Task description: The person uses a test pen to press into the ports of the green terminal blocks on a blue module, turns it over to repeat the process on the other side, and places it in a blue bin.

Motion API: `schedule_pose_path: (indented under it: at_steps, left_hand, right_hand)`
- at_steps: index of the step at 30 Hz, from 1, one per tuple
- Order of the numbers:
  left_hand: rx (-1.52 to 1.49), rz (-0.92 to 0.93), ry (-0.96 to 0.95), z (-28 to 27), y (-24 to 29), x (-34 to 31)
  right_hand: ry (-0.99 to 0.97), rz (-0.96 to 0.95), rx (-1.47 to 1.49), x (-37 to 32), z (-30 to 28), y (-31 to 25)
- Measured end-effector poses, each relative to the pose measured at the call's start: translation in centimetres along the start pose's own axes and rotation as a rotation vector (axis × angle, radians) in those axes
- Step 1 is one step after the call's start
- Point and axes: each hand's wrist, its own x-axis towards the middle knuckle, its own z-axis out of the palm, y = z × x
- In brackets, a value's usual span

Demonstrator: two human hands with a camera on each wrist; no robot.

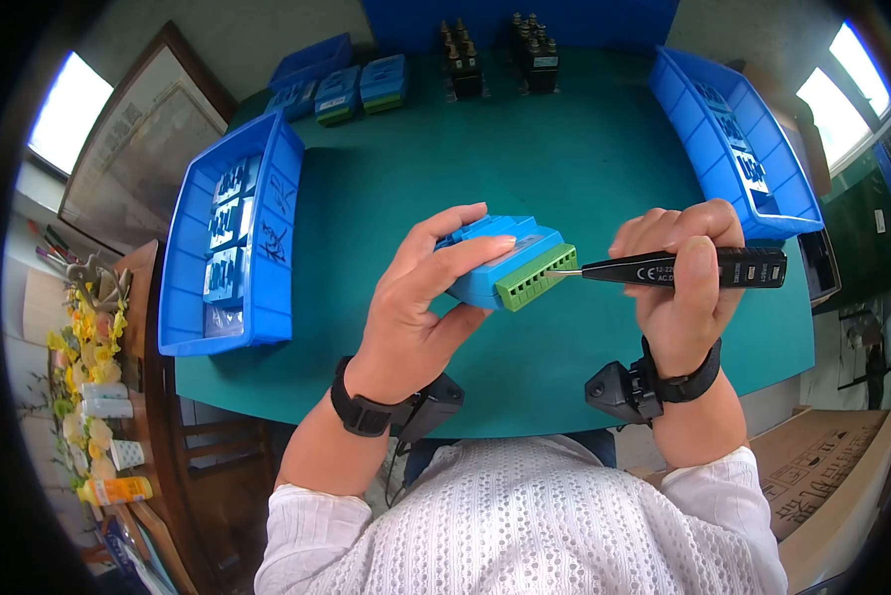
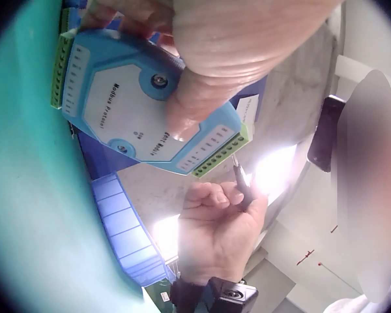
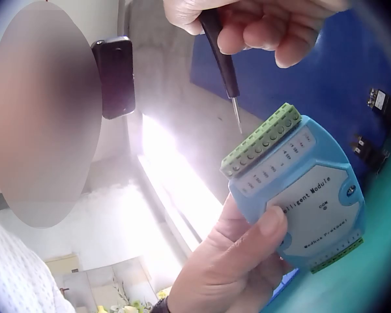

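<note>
My left hand (image 1: 406,302) grips a blue module (image 1: 510,260) at its sides, thumb on the labelled face, above the table. The label in the right wrist view reads "Intelligent Module" and "Modbus Protocol". A green terminal block (image 1: 537,279) along one end of the module faces my right hand (image 1: 679,312). That hand holds a black voltage-tester screwdriver (image 1: 614,271) by its handle, roughly level in the head view. Its thin metal tip (image 3: 238,117) is right at the edge of the terminal block. A second green block (image 2: 58,72) lines the module's opposite end.
On the green table (image 1: 406,149), blue bins holding small parts stand at left (image 1: 277,213) and right (image 1: 699,129). More blue modules (image 1: 383,81) lie at the back left beside a blue tray (image 1: 312,59). Black components with metal posts (image 1: 535,64) stand at the back.
</note>
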Motion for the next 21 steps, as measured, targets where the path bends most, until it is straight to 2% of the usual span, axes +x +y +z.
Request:
schedule_pose_path:
  at_steps: [5,21]
  left_hand:
    - [-0.005,0.000,-0.006,-0.04,0.17,0.03]
    - [0.026,0.000,-0.023,-0.10,0.15,0.06]
  right_hand:
    - [-0.054,0.018,-0.052,-0.19,0.01,-0.02]
    - [-0.053,0.019,-0.017,-0.30,0.32,0.13]
